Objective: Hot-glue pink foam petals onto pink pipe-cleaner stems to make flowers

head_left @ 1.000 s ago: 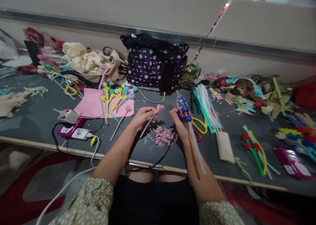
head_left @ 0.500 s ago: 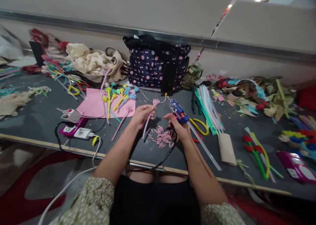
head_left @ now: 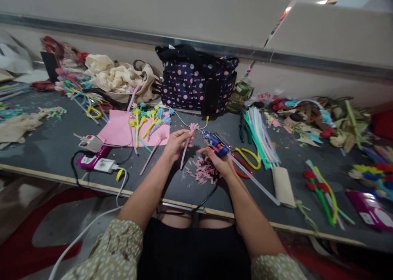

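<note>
Between its fingertips my left hand (head_left: 178, 143) pinches a pink pipe-cleaner flower (head_left: 193, 127), its thin stem slanting down toward the table. My right hand (head_left: 218, 159) is wrapped round a blue hot glue gun (head_left: 215, 143) with a long clear glue stick (head_left: 254, 180) out of its back. The gun's nozzle points at the flower head, close by; whether they touch I cannot tell. Below and between the hands lies a heap of short pink pipe-cleaner pieces (head_left: 201, 170). A second pink flower (head_left: 153, 152) rests left of my left hand.
Yellow and blue pipe-cleaner flowers (head_left: 150, 120) lie on pink paper (head_left: 115, 126). Scissors with yellow and red handles (head_left: 250, 159) are beside the glue gun, near a pipe-cleaner bundle (head_left: 260, 136). A polka-dot bag (head_left: 184, 83) stands behind. Left is a purple power strip (head_left: 90, 161) with cables.
My right hand has brought the glue gun left and slightly down, so its nozzle is nearer the pink flower head. My left hand keeps its pinch on the flower.
</note>
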`<state>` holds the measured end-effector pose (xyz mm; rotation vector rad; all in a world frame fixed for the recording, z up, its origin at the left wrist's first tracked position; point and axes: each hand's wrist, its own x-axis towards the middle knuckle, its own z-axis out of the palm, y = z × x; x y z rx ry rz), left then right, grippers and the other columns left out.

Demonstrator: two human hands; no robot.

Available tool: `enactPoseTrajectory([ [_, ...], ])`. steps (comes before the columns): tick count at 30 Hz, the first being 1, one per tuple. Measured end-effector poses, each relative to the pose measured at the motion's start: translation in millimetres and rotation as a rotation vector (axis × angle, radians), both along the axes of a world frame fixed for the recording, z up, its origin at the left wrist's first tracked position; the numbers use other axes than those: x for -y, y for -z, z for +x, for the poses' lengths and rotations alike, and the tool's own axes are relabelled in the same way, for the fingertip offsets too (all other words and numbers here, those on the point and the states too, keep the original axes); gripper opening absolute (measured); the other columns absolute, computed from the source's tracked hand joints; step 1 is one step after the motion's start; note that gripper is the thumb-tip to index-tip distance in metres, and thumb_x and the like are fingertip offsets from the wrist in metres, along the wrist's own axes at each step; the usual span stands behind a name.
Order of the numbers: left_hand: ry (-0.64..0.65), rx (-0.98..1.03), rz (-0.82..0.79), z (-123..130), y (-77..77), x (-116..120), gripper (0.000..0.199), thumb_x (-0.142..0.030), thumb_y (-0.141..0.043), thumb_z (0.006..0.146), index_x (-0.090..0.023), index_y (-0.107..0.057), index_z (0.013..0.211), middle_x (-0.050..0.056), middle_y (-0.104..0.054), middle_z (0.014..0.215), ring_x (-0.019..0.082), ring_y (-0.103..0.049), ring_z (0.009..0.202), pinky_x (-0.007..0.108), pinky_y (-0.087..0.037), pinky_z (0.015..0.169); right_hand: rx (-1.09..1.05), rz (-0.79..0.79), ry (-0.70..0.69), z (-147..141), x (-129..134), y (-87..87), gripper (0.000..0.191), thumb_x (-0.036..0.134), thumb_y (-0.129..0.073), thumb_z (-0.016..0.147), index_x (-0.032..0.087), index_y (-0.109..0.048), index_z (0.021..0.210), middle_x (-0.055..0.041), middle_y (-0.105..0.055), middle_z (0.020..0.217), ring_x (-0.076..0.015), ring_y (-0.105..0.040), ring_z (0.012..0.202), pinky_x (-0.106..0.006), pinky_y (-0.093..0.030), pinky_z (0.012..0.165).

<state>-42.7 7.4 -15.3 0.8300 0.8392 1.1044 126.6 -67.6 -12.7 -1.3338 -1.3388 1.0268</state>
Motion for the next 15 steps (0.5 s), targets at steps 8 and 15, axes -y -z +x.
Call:
enactPoseTrajectory([
  [8, -0.041, -0.040, -0.010, 0.2, -1.7, 0.6, 0.034, -0.037, -0.084, 0.054, -0.015, -0.072, 0.077, 0.000, -0.065, 0.070, 0.008, -0.056, 0.056, 0.020, -0.050, 0.052, 0.096, 0.013, 0.004, -3.3, 2.7, -11.3, 0.042, 0.057, -0.063, 0.077, 0.017, -0.074, 0.080, -0.0036, -0.067, 0.062, -0.0138, -0.057, 0.052, -0.025, -0.046, 0.052],
  [15, -0.042, -0.038, -0.012, 0.5, -1.4, 0.5, 0.031, -0.035, -0.085, 0.053, -0.014, -0.073, 0.072, 0.000, -0.063, 0.066, 0.005, -0.050, 0.053, 0.016, -0.040, 0.048, 0.143, 0.040, 0.043, -3.8, 3.2, -12.2, 0.038, 0.055, -0.063, 0.077, 0.018, -0.073, 0.078, -0.0012, -0.063, 0.056, -0.0158, -0.059, 0.056, -0.027, -0.045, 0.056],
])
